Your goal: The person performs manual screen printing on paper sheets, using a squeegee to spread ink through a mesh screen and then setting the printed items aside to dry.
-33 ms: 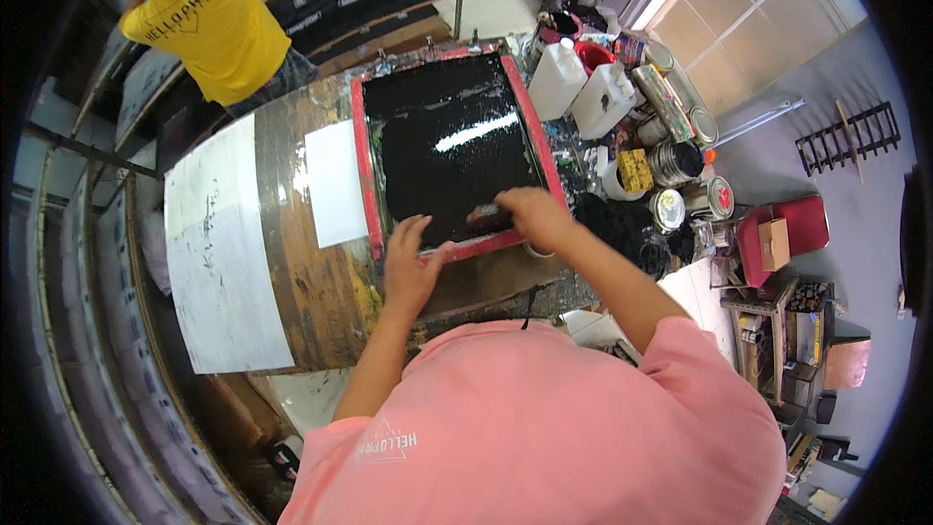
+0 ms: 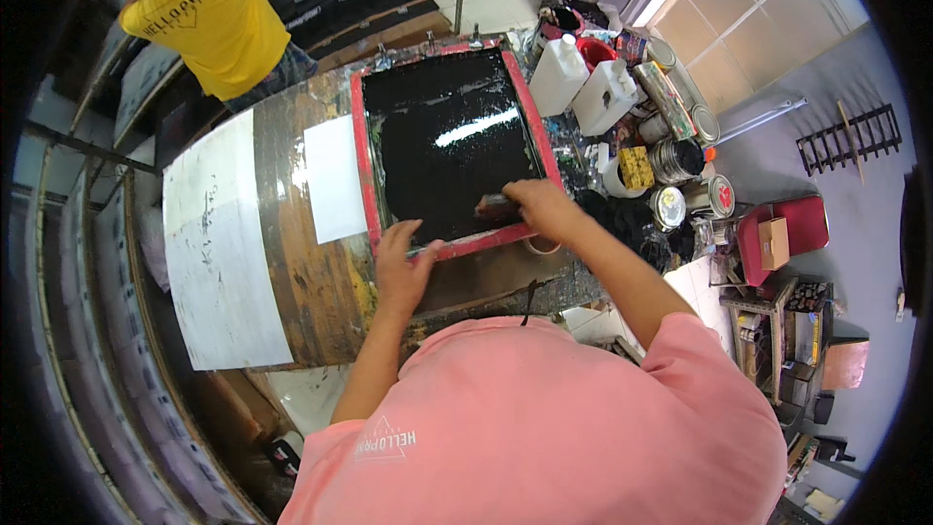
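Note:
A screen-printing frame with red edges lies on the table in front of me, its mesh coated in wet black ink. My right hand is closed around a small squeegee over the near right part of the mesh; the squeegee is partly hidden by my fingers. At the near left corner, my left hand rests on the red edge with fingers spread and thumb apart. A roll of tape sits by the near right corner, partly covered by my right forearm.
White sheets lie left of the frame on the stained wooden table. White jerrycans, ink tins and a yellow sponge crowd the right side. A person in yellow stands at the far left near racks.
My right hand and the squeegee have shifted slightly right and away from me. My left hand has slid a little left along the near edge.

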The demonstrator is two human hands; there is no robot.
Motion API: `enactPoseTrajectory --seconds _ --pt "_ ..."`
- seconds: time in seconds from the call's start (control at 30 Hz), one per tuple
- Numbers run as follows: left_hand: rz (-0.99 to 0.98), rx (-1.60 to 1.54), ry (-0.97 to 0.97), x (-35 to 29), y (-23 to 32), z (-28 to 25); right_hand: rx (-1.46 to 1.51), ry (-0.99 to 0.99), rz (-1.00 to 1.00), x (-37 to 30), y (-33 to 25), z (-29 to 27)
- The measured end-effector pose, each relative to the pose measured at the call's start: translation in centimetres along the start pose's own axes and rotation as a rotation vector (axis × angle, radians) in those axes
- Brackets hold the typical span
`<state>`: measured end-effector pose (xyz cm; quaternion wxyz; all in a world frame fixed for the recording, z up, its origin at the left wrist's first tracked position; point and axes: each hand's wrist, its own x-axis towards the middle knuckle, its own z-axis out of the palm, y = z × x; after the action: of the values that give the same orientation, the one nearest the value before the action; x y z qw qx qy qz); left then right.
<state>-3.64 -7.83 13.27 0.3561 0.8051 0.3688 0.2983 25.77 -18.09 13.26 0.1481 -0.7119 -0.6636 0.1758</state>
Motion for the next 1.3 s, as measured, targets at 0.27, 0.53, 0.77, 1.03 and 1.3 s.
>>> enactPoseTrajectory --seconds 0.27,0.53,0.77,1.03,1.3 --pt "-0.525 -0.144 0.120 -7.3 -7.7 -4.0 -0.182 -0.181 0.017 0.3 2.5 0.4" --pt "-0.920 -0.434 0.102 -8.4 -13.5 -1.6 -0.445 -0.032 -0.007 -0.8 0.5 2.6" --pt "-1.089 -0.442 0.084 -8.6 -14.7 -0.7 -0.495 0.089 -0.039 5.7 3.8 3.2" --pt "-1.062 -0.555 0.051 -8.4 -14.7 -0.9 -0.486 0.283 -0.102 21.0 13.3 2.2" --pt "-1.106 -0.445 0.146 -11.1 -16.9 0.9 -0.496 0.156 -0.100 29.9 17.3 -0.8"
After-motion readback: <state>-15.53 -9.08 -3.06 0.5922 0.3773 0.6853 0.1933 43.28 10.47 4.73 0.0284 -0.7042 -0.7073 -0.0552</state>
